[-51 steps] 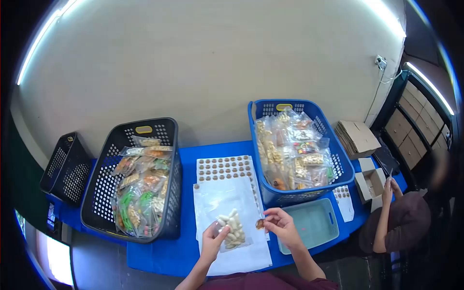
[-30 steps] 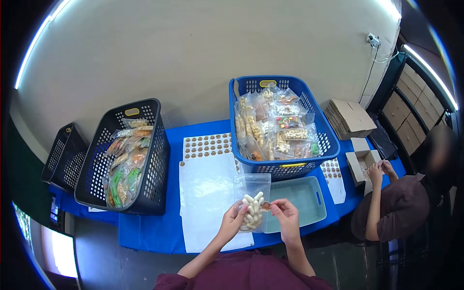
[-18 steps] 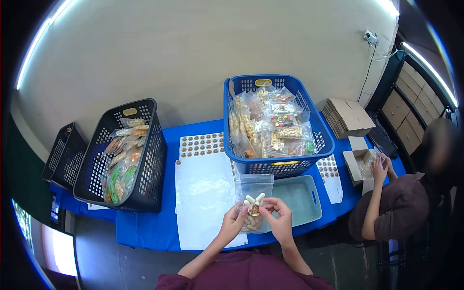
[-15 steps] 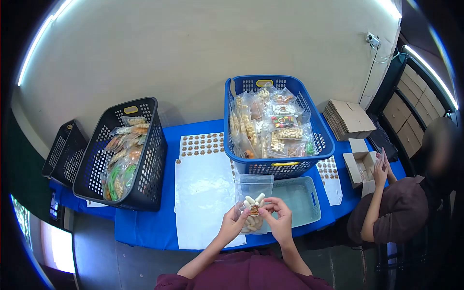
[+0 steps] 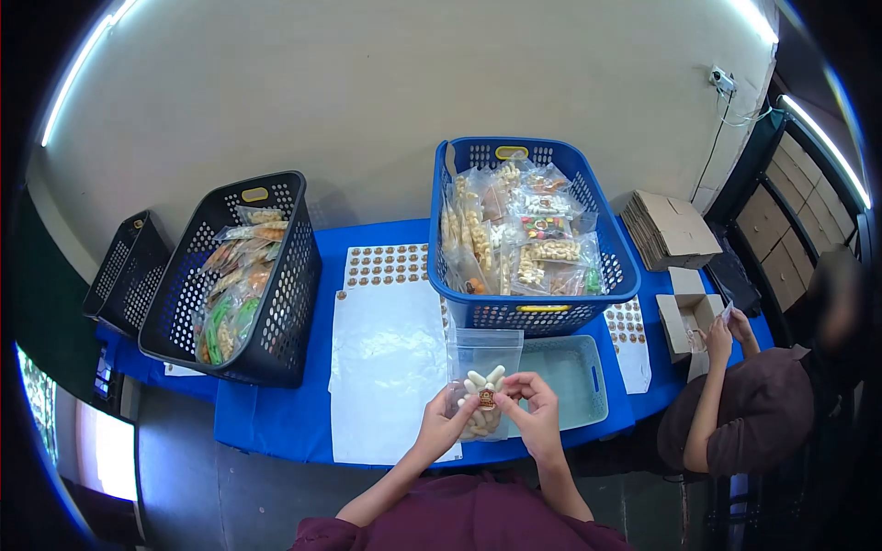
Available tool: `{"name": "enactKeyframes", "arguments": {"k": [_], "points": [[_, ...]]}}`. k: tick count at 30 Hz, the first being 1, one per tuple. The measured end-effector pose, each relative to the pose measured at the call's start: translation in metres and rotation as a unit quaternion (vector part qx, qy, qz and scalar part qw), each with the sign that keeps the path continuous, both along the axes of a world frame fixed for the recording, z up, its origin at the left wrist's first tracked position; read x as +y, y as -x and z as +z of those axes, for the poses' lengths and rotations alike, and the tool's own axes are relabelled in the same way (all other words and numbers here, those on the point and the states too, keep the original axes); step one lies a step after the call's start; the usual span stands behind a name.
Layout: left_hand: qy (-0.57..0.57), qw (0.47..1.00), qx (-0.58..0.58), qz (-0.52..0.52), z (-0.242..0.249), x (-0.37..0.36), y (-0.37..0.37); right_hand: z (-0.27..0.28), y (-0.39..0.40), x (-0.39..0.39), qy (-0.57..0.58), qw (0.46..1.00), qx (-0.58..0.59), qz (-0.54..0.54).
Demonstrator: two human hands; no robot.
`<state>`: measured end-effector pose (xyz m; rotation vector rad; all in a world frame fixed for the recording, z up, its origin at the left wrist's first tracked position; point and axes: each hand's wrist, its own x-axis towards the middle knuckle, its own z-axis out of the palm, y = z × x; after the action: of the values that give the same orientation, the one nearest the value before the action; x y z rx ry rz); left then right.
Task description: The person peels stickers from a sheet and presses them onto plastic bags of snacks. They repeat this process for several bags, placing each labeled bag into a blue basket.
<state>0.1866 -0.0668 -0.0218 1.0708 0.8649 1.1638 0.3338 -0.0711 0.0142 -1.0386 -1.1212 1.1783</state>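
Observation:
A clear zip bag (image 5: 483, 354) of white, capsule-like pieces hangs upright between my hands, over the table's front edge. A small round brown sticker (image 5: 486, 399) shows on its front. My left hand (image 5: 445, 421) pinches the bag's left side, its thumb beside the sticker. On the other side my right hand (image 5: 533, 412) holds the bag, with the thumb at the sticker's right edge and the fingers curled. The fingertips behind the bag are partly hidden.
A blue basket (image 5: 537, 312) of filled bags stands behind a pale tray (image 5: 574, 381). Left are two black baskets (image 5: 285, 321) (image 5: 115, 275). Sticker sheets (image 5: 386, 266) and a white sheet (image 5: 386, 367) lie on the blue table (image 5: 266, 418). A co-worker (image 5: 744, 413) is beside an open carton (image 5: 687, 321) and stacked cardboard (image 5: 669, 234).
The view has shifted slightly. My thumbs are still at the sticker, which now looks flatter against the bag. The co-worker's hands have moved lower, nearer the open carton.

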Motion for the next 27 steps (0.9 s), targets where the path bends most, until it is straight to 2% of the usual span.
{"name": "enactKeyframes", "arguments": {"k": [7,15,27], "points": [[-0.024,1.000,-0.003,-0.002,-0.010,-0.001,-0.003,-0.005,-0.001,0.000,0.012,0.998,0.056,0.006],[-0.009,0.999,0.003,0.041,-0.009,0.001,-0.010,-0.011,-0.003,0.005,0.007,0.999,0.032,0.022],[0.035,0.999,-0.012,0.032,-0.031,0.009,-0.006,-0.028,0.001,0.009,0.023,0.999,0.038,0.014]]}}
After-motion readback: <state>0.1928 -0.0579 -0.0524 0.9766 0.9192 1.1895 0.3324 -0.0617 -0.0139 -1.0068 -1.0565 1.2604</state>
